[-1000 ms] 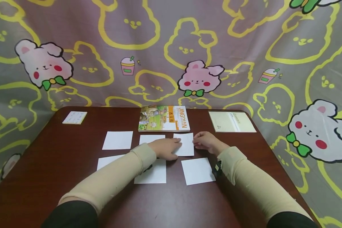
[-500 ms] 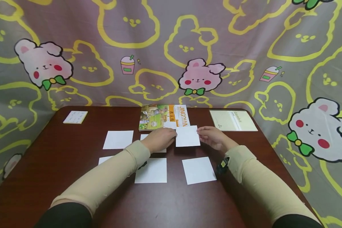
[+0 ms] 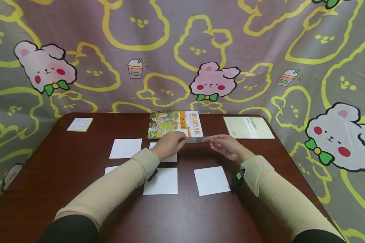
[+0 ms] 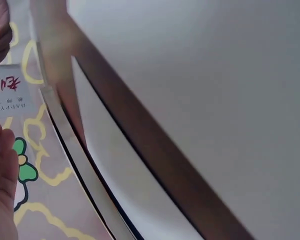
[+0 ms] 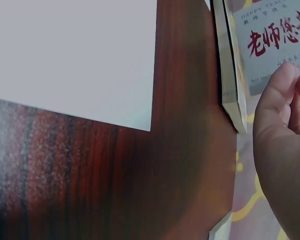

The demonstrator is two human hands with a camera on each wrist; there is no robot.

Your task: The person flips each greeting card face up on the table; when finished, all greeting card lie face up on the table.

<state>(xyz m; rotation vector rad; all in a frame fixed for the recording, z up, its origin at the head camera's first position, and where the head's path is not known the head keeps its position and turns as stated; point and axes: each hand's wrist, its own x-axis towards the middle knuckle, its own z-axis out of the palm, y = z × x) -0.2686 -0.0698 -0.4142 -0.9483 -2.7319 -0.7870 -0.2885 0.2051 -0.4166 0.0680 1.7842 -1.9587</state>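
A square card [image 3: 198,139] is held up between both hands over the dark table, tilted so that it appears nearly edge-on in the head view. My left hand [image 3: 170,145] pinches its left edge, my right hand [image 3: 228,147] its right edge. In the right wrist view the card [image 5: 267,45] shows red Chinese characters and small dark print; part of that lettering shows in the left wrist view on the card [image 4: 7,92]. White squares lie below: one card [image 3: 212,181] nearer on the right, another card [image 3: 161,181] under the left wrist, and a partly covered card [image 3: 172,157] behind it.
More white cards lie left, including a card [image 3: 125,148] and one mostly hidden by the left sleeve [image 3: 112,169]. A colourful book [image 3: 170,125] lies at the back, a pale notebook [image 3: 249,128] to its right, a small white pad [image 3: 80,124] at far left. A patterned curtain [image 3: 164,50] stands behind.
The card was flat on the table under the left fingers; both hands lifted it, then tipped it from white face showing to nearly edge-on. The other cards stay put.
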